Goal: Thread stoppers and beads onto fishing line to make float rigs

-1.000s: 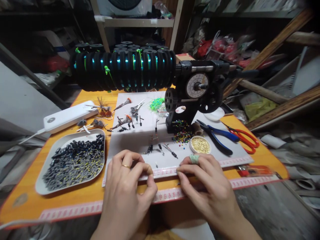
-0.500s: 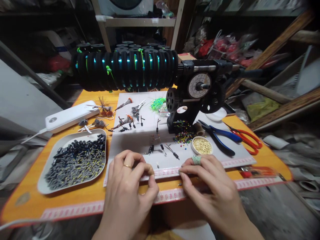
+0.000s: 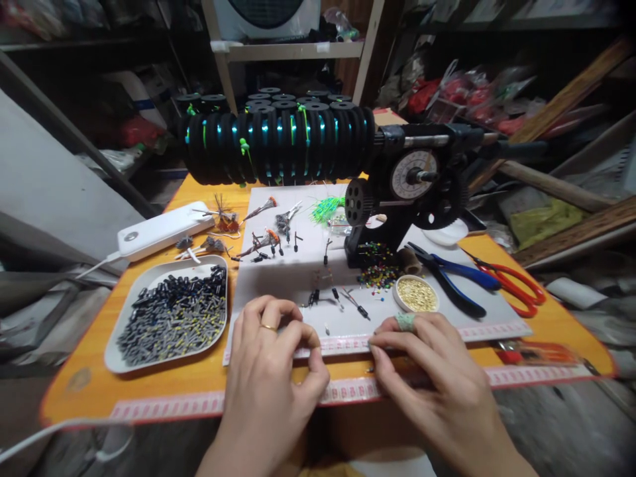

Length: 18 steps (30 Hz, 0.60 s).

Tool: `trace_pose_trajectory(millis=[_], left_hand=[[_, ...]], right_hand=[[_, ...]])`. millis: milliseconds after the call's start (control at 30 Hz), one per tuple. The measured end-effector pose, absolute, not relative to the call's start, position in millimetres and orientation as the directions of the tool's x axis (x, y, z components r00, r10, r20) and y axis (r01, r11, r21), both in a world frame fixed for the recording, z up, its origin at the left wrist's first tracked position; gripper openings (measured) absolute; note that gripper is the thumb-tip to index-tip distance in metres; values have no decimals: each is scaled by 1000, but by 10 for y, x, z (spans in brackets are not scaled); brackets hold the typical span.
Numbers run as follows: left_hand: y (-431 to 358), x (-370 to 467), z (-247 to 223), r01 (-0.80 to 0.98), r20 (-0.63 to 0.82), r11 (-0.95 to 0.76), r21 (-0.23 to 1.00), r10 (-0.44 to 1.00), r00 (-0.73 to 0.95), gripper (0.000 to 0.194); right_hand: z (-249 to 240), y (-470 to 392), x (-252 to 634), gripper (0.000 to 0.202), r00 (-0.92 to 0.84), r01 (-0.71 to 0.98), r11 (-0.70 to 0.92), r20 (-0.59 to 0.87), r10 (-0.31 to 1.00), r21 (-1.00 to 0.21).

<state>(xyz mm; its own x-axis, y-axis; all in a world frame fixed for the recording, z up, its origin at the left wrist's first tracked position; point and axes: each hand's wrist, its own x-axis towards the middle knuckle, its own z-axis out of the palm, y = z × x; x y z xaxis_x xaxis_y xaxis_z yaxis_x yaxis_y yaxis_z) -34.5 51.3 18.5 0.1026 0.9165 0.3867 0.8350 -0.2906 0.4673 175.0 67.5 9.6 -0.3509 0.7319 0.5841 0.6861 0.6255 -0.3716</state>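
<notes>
My left hand [image 3: 281, 371] is closed, with thumb and forefinger pinched together at the front edge of the white board [image 3: 278, 281]. Whatever it holds, if anything, is too small or hidden to make out. To its right, my right hand [image 3: 430, 371] also pinches thumb and forefinger, with green tape [image 3: 405, 322] wrapped round one finger. A tiny object may sit at its fingertips, but I cannot name it. Between and beyond the hands lie a small pale bead-like piece [image 3: 327, 329] and several short black cylindrical parts with thin wire ends [image 3: 356, 306].
A white tray [image 3: 112, 344] of black and grey parts stands left. Behind is a black geared device [image 3: 370, 232] with ringed spool [image 3: 278, 149]. Right of centre are a dish of gold beads [image 3: 417, 295], blue-handled pliers [image 3: 460, 291] and red-handled scissors [image 3: 534, 295]. Measuring tape [image 3: 169, 406] lines the table edge.
The whole scene has shifted to the right in the picture as my head turned slightly. Both hands keep nearly the same pinched pose at the board's edge.
</notes>
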Motion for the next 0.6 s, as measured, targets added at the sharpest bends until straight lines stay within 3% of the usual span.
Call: trace_pose_trajectory(millis=[100,200,267,333,400,433,500,600], left_hand=[[475,-336,205,817,425,-315,483,900,95,15],[339,-306,221,767,472,-337,546,880,51,16],[201,-273,203,707,490,-364,607,871,28,18],[55,-235,153,616,477,-380,690,879,9,20],[-65,-202,95,507,422,-366,781,906,3,19],[-107,-192,75,455,381,-343,822,924,8,17],[-150,-186,73,369,277,-267,890,960,25,14],[-113,-187,151,257,130,-128,958,991,9,16]], right_hand=[[102,634,1722,12,-302,676,613,604,737,-410],[110,522,1665,12,-198,535,552,540,818,-640],[117,426,1608,5,-146,304,370,341,929,-878],[123,336,1539,12,-206,-11,27,29,978,-1000],[132,262,1468,24,-365,-286,-291,-177,914,-913],[138,231,1438,28,-429,-382,-387,-210,879,-839],[155,175,1395,32,-470,-510,-460,-213,857,-727],[178,99,1380,33,-443,-556,-464,-226,868,-689]])
